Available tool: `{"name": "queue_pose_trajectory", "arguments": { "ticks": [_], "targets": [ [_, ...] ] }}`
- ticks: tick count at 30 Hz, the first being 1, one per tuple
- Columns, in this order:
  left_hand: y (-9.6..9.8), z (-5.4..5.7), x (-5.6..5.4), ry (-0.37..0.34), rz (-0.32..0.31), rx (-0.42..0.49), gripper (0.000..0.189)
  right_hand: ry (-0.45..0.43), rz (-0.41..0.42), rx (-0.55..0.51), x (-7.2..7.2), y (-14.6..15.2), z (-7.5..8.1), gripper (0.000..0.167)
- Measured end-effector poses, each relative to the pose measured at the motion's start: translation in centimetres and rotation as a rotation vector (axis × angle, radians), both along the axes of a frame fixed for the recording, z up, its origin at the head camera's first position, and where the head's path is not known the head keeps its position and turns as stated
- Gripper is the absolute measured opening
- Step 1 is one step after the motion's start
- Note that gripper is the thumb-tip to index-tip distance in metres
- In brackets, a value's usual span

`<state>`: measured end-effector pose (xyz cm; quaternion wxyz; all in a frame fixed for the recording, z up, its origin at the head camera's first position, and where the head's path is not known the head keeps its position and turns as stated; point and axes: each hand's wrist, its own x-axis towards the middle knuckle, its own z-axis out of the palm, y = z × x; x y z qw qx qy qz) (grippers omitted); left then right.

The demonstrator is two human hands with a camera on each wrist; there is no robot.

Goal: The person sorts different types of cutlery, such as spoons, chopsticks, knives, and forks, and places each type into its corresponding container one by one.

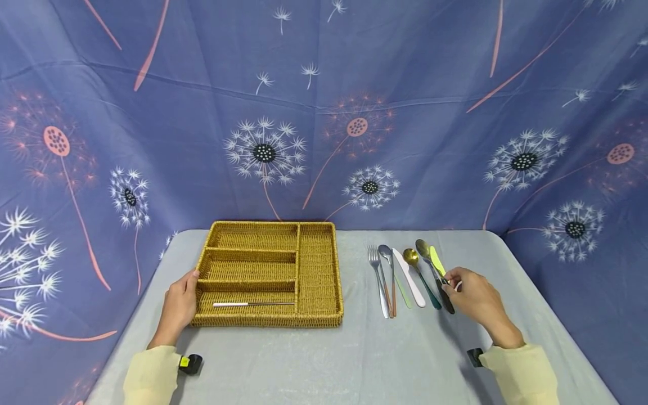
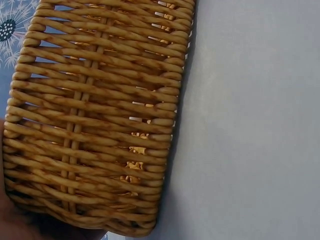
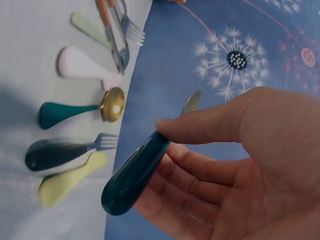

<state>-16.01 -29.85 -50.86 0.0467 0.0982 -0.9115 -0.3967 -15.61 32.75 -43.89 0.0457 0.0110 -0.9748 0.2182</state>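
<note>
My left hand (image 1: 176, 306) holds the left side of a woven cutlery tray (image 1: 338, 270), thumb at its rim. The tray's outer wall (image 2: 100, 110) fills much of the left wrist view. In the tray's front compartment lies a thin utensil (image 1: 253, 304), white at one end and metallic at the other. My right hand (image 1: 478, 298) pinches a spoon (image 1: 423, 248) between thumb and fingers. Its dark green handle (image 3: 135, 175) shows in the right wrist view, with the metal end partly hidden by the thumb. Beneath it are a dark-handled fork (image 3: 62, 152) and a yellow knife (image 1: 436, 260).
Right of the tray, more cutlery lies in a row on the grey tablecloth (image 1: 304, 360): a silver fork (image 1: 373, 256), a spoon (image 1: 385, 251), a pink knife (image 1: 412, 281) and a gold spoon (image 1: 411, 257) with a green handle. A patterned blue curtain (image 1: 430, 140) hangs behind.
</note>
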Motion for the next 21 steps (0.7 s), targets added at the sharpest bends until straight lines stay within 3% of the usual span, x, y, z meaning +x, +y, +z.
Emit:
{"name": "queue_pose_trajectory", "arguments": {
  "ticks": [21],
  "targets": [
    [0.0, -0.1, -0.1, 0.024, 0.001, -0.001, 0.065, -0.020, 0.126, -0.002, -1.0, -4.0, 1.1, 0.010]
  ]
}}
